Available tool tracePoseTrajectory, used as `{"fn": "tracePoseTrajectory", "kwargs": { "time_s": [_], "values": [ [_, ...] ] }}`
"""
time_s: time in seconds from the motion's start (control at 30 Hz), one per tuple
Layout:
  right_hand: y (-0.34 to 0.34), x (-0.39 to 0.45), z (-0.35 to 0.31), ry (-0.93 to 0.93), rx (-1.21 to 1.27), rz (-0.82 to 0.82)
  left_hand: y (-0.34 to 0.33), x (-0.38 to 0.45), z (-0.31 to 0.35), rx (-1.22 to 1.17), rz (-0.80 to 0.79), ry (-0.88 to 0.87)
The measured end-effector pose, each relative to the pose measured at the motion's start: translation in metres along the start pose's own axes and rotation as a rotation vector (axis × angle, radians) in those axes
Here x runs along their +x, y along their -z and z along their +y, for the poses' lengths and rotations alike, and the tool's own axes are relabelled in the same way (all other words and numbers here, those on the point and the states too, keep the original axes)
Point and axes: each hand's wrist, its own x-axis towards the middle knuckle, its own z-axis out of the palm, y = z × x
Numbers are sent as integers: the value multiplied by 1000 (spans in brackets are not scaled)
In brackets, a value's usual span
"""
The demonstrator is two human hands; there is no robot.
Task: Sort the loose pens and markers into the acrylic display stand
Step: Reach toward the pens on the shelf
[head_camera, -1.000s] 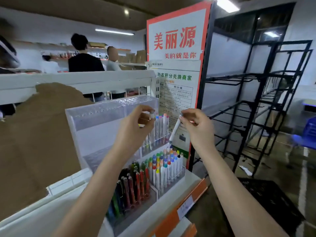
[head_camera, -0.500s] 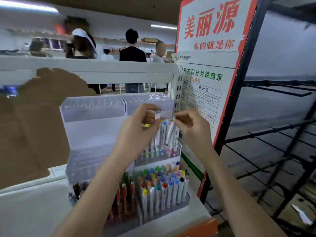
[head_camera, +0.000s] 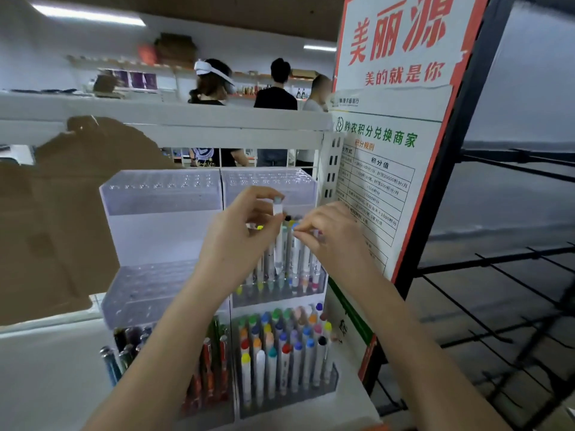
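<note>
A tiered acrylic display stand [head_camera: 161, 194] sits on a white shelf. Its right middle tier holds several white markers [head_camera: 291, 259] with coloured caps. My left hand [head_camera: 239, 237] pinches the top of one white marker [head_camera: 278, 209] that stands above that row. My right hand [head_camera: 329, 234] pinches another marker [head_camera: 297, 247] just to the right, its tip down in the tier. The lower right tier is full of markers [head_camera: 280, 346]. Darker pens [head_camera: 205, 362] fill the lower left tier, partly hidden by my left forearm.
A red and white poster board [head_camera: 395, 126] stands right of the stand. A black wire rack [head_camera: 497, 275] is further right. Brown cardboard [head_camera: 56, 213] is at the left. Three people stand behind the shelf rail [head_camera: 155, 119]. The stand's left upper tiers hold nothing.
The view has moved closer to the stand. My right hand has lowered its marker from beside the poster into the middle right tier. My left hand still holds its marker over the same row.
</note>
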Motion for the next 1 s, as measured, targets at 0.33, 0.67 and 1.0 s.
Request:
{"fn": "tracePoseTrajectory", "kwargs": {
  "time_s": [0.33,0.67,1.0],
  "values": [
    [25,-20,12,-227,286,110,-17,3,-8,62,2,1],
    [18,-20,16,-247,314,94,-29,-3,-16,192,10,4],
    [12,-12,13,-190,292,28,-37,-12,-24,346,8,13]
  ]
}}
